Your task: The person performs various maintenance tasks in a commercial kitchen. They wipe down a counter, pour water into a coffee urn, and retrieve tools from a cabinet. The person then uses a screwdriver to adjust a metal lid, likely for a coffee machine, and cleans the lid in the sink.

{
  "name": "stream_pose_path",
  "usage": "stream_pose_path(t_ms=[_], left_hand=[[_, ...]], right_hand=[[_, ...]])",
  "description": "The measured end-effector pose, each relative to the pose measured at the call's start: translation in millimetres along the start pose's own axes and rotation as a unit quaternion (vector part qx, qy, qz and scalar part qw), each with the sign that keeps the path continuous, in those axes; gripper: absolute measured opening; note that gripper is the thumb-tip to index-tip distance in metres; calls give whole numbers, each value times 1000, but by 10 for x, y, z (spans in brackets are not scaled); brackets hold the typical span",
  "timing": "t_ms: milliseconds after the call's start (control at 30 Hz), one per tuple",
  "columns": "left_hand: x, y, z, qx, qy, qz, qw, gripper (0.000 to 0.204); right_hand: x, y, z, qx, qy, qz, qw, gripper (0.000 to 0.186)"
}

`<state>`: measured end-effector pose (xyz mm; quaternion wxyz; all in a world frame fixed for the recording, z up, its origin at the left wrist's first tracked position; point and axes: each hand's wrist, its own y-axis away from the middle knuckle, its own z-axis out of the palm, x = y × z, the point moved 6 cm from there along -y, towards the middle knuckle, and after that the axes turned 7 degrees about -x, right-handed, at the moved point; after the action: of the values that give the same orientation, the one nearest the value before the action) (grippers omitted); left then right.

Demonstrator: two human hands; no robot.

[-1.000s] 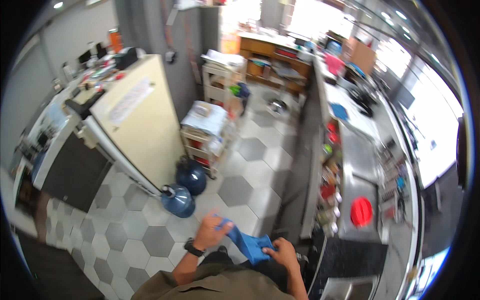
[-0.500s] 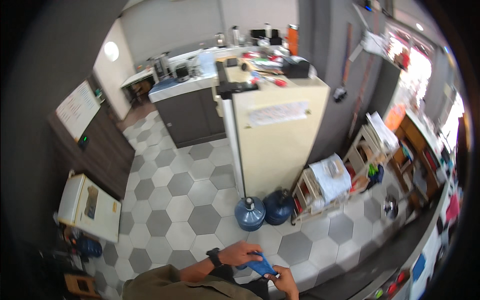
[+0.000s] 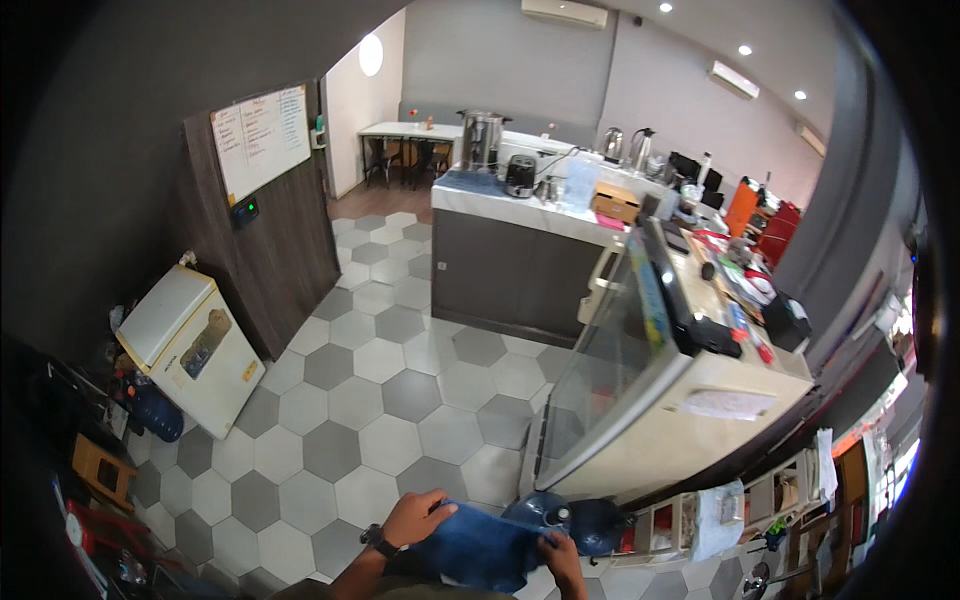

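A dark blue cloth [image 3: 478, 545] hangs stretched between my two hands at the lower middle of the view. My left hand [image 3: 418, 520], with a dark watch on its wrist, pinches the cloth's upper left corner between thumb and fingers. At the cloth's right edge, my right hand [image 3: 562, 557] has its fingers closed on the fabric. Just beyond the cloth stand two blue water jugs, a nearer jug [image 3: 545, 508] partly covered by it and another jug [image 3: 600, 530] to the right.
A glass-door fridge [image 3: 600, 390] with items on top stands ahead right, beside a cart [image 3: 668, 525]. A counter [image 3: 500, 265] holds an urn and a toaster. At left are a chest freezer [image 3: 200, 345] and a whiteboard [image 3: 262, 140]. Hexagonal tiles [image 3: 365, 450] cover the floor.
The cloth, folded small between my hands before, is now opened out wide, and my hands are farther apart. My view has swung left, showing more of the counter and the fridge's glass door.
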<state>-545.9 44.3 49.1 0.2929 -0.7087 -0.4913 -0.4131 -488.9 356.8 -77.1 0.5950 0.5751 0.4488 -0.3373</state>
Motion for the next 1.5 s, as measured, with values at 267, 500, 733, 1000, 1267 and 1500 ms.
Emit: stream_pose_path(t_ms=[267, 500, 733, 1000, 1267, 1500], left_hand=[[-468, -967, -477, -69, 50, 41, 996, 23], [-1105, -2339, -687, -186, 106, -38, 976, 27], [-2192, -4011, -1571, -87, 313, -214, 921, 24], [-2362, -5817, -2993, 113, 256, -187, 942, 20], [-3117, -7791, -2995, 62, 267, -205, 940, 20], [-2942, -9868, -3406, -97, 204, -140, 964, 25]], right_hand=[[-1173, -1527, 1796, -250, -239, 60, 936, 59], [-1479, -3129, 1581, -177, -190, 27, 965, 49], [-1949, -5272, 993, -157, -137, 23, 978, 21], [-3396, -7375, -319, -5, 1, -29, 1000, 14], [-3763, -9043, -1479, 199, -43, -13, 979, 15], [-4403, -9016, -3708, 503, -44, -48, 862, 27]])
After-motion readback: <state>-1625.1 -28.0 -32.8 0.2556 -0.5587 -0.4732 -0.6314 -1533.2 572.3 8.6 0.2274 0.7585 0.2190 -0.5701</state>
